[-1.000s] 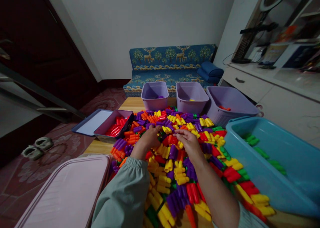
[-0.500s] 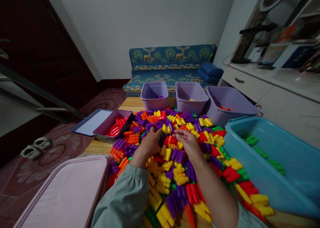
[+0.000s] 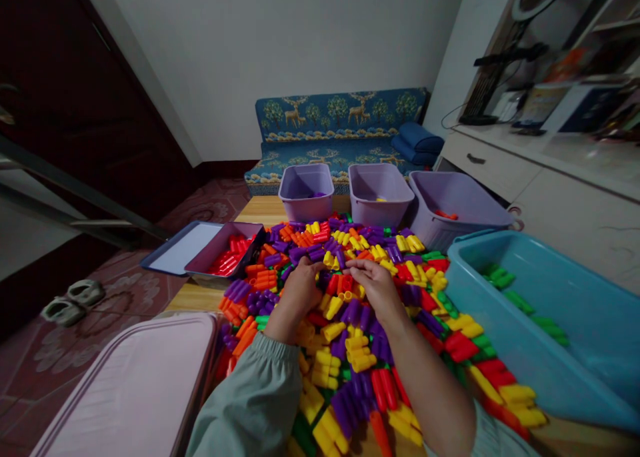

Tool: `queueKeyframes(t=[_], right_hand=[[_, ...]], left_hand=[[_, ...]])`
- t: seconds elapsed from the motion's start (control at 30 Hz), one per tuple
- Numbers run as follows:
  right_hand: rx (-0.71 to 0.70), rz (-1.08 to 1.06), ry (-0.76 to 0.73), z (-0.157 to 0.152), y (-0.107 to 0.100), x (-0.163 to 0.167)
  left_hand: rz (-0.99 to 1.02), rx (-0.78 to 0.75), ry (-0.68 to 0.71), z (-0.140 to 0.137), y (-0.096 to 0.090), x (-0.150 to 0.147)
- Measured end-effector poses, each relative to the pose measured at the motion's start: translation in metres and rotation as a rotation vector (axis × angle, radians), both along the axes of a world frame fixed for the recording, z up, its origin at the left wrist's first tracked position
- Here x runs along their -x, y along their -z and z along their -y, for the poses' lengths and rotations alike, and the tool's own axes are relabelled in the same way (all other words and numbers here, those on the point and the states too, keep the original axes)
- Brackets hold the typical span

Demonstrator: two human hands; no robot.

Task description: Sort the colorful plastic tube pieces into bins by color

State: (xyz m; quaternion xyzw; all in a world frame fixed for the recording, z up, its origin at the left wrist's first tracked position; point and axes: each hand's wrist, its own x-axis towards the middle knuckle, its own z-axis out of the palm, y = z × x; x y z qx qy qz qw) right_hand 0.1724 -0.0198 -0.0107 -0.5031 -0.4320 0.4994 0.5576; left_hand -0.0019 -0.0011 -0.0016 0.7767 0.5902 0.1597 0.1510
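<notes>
A wide heap of coloured plastic tube pieces (image 3: 360, 360) in yellow, purple, red, orange and green covers the table. My left hand (image 3: 302, 289) reaches into the middle of it, fingers apart, the fingertips partly hidden among purple and yellow pieces. Facing it, my right hand (image 3: 376, 287) rests over the heap with its fingers stretched to the left. Between the two hands lie a yellow piece (image 3: 331, 260) and a red piece (image 3: 345, 283). No piece is visibly gripped by either hand.
Behind the heap stand a left purple bin (image 3: 306, 210), a middle purple bin (image 3: 383, 211) and a right purple bin (image 3: 440, 233). A blue tub (image 3: 505, 310) with green pieces flanks the right. At left are a box (image 3: 250, 229) of red pieces and a pink lid (image 3: 135, 383).
Both hands stay almost in place over the heap. A few red and yellow pieces between them have shifted slightly. The view has moved a little.
</notes>
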Motion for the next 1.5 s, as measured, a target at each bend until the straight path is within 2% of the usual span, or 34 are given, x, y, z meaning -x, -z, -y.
queueKeyframes(t=[0.13, 0.33, 0.4, 0.57, 0.77, 0.9, 1.0, 1.1, 1.17, 1.23, 1.3, 1.37, 1.5], right_hand=[[-0.002, 0.023, -0.015, -0.001, 0.004, 0.001], [-0.034, 0.126, -0.1, -0.001, 0.007, 0.004], [-0.064, 0.165, -0.137, 0.0, 0.005, 0.005], [-0.128, 0.283, -0.147, 0.002, 0.008, 0.007], [-0.181, 0.443, -0.109, 0.001, 0.01, 0.009], [-0.178, 0.596, -0.042, 0.002, 0.008, 0.006], [-0.174, 0.698, -0.054, 0.004, 0.006, 0.006], [-0.169, 0.807, -0.092, 0.006, 0.003, 0.008], [-0.202, 0.87, -0.113, 0.007, 0.002, 0.01], [-0.241, 0.917, -0.138, 0.009, -0.001, 0.011], [-0.244, 0.958, -0.165, 0.01, -0.004, 0.011], [-0.244, 1.002, -0.204, 0.013, -0.007, 0.011], [-0.253, 1.166, -0.332, 0.019, -0.012, 0.012]], left_hand=[[0.29, 0.017, -0.024, -0.005, 0.002, 0.001], [1.145, 0.382, -0.144, -0.006, -0.003, -0.006], [1.319, 0.482, -0.174, -0.002, -0.009, -0.008], [1.471, 0.641, -0.195, 0.005, -0.02, -0.01], [1.54, 0.679, -0.093, 0.006, -0.013, -0.013], [1.474, 0.629, -0.025, 0.007, -0.014, -0.013], [1.351, 0.497, -0.004, 0.006, -0.022, -0.009], [1.08, 0.259, -0.004, 0.005, -0.036, 0.0], [0.824, 0.068, 0.0, 0.006, -0.045, 0.01], [0.533, -0.034, 0.023, 0.01, -0.052, 0.02], [0.272, 0.005, 0.075, 0.015, -0.055, 0.03], [0.099, 0.098, 0.141, 0.019, -0.055, 0.035], [-0.057, 0.143, 0.258, 0.025, -0.052, 0.032]])
